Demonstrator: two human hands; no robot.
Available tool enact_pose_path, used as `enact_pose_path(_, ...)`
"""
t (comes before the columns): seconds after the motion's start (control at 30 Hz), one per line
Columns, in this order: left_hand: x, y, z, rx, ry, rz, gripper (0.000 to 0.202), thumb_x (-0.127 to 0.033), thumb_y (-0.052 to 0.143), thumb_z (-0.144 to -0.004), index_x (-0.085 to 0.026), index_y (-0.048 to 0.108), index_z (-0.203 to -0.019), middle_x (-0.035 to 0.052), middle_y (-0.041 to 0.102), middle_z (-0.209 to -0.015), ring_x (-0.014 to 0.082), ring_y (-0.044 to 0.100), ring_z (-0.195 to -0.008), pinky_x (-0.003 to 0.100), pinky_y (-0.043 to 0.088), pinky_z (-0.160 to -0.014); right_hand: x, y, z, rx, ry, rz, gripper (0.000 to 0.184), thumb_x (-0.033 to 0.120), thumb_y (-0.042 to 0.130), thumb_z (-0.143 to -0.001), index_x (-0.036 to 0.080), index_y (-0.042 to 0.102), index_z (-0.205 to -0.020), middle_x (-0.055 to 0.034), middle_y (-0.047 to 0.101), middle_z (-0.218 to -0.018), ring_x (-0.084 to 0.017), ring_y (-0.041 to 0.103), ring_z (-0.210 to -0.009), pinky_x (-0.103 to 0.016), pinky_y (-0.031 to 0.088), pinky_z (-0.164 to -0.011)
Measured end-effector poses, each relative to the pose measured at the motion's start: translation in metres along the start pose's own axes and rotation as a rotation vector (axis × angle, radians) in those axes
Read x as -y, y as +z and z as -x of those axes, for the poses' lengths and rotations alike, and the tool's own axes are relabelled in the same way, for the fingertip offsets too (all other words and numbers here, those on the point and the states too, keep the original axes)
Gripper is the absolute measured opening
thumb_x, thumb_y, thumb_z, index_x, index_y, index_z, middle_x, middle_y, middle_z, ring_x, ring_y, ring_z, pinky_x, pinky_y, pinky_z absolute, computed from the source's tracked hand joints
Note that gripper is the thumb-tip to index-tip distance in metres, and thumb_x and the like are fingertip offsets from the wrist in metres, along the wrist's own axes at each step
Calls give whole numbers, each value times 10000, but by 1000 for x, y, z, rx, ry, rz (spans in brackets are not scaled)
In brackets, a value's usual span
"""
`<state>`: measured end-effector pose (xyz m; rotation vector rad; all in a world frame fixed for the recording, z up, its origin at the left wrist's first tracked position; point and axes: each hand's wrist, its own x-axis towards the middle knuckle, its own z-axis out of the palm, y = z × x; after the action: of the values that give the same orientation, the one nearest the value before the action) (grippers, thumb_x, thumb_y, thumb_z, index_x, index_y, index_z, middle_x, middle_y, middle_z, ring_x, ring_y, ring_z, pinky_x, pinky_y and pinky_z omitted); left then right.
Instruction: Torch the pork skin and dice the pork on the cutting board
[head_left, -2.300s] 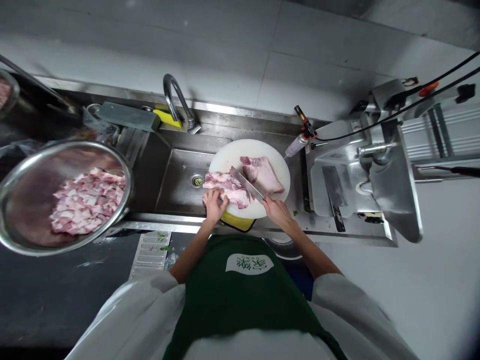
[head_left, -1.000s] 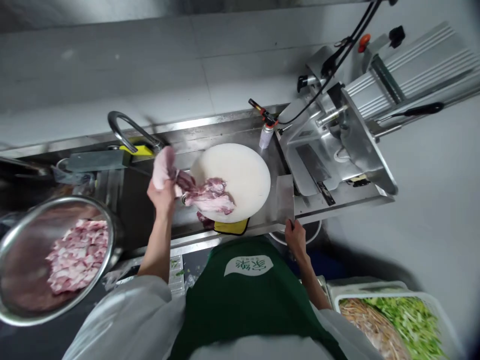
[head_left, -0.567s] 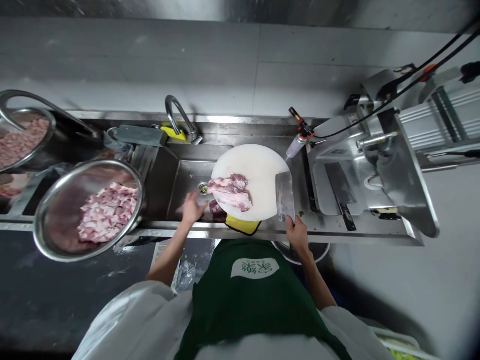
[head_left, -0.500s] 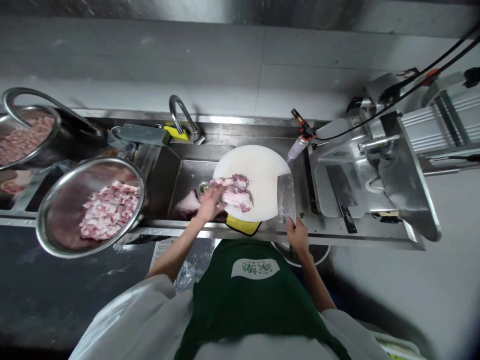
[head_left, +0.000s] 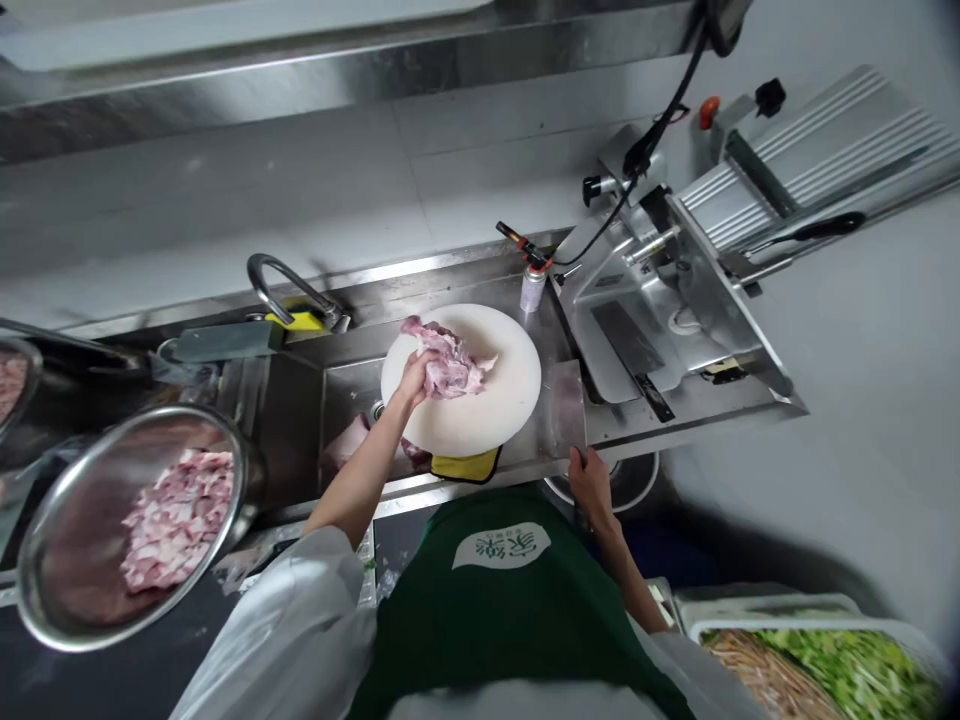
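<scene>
My left hand [head_left: 417, 378] grips a piece of raw meat [head_left: 454, 366] by its left side, over the round white cutting board [head_left: 480, 425]. The meat is pink with pale fat. In my right hand [head_left: 590, 482] is a cleaver [head_left: 566, 405], its broad blade pointing away from me, to the right of the board and near the counter's front edge. Another piece of raw meat [head_left: 349, 442] lies in the sink [head_left: 341, 385], partly behind my left forearm. A yellow cloth [head_left: 466, 467] sticks out from under the board's near edge.
A steel bowl [head_left: 67, 510] of cut meat chunks stands at the left. Behind the sink is a faucet [head_left: 281, 285]. A blowtorch [head_left: 532, 285] stands behind the board. A slicer [head_left: 739, 270] with a second cleaver [head_left: 626, 345] fills the right. Vegetables [head_left: 847, 665] sit in a crate below.
The view has turned to the right. My left hand has taken hold of the meat and shifted it farther back on the board. The cleaver has moved slightly away from the board's edge.
</scene>
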<state>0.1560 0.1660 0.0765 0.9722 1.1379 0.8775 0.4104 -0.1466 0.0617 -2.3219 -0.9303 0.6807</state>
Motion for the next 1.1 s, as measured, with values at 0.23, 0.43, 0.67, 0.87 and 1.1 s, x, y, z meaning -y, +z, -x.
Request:
enact_pose_path(0.23,3,-1,-4,253,-168,-331,626,-619,764,-710,-159,697,-1130,101,751,-950,279,711,-899,380,575,-838,-8,-23,-10,-38,50,39,369,468,419,-941,194,652,-857,-104,675,-739,-255,601,-719,-338,397,-696)
enact_pose_path(0.43,60,-25,59,-5,103,-1075,740,-551,832,-706,-144,621,-1287,124,719,-994,293,683,-979,383,533,-880,4,-23,-24,-1,-16,238,334,383,416,-985,166,663,-924,-132,701,-804,-264,627,-757,-332,392,-697)
enact_pose_path(0.67,75,-32,85,-116,-61,-854,305,-321,708,-792,-157,674,-1047,56,722,-858,218,663,-771,309,514,-728,76,-7,-47,264,-319,501,378,322,344,-1087,113,653,-1148,-164,749,-900,-283,709,-844,-319,426,-719)
enact_pose_path(0.87,51,-64,84,-476,220,-965,238,-240,572,-851,-149,659,-1052,122,683,-1058,269,611,-1026,425,480,-1000,146,41,-50,533,-510,612,403,276,329,-1106,77,547,-1381,-221,770,-1050,-314,749,-994,-351,498,-829)
enact_pose_path(1.1,77,21,64,-91,450,-1209,274,-288,530,-973,-196,702,-1165,144,637,-1284,345,474,-1216,504,407,-1045,148,48,-36,605,-472,710,366,132,328,-1076,11,494,-1379,-272,756,-1071,-320,753,-1025,-374,519,-881)
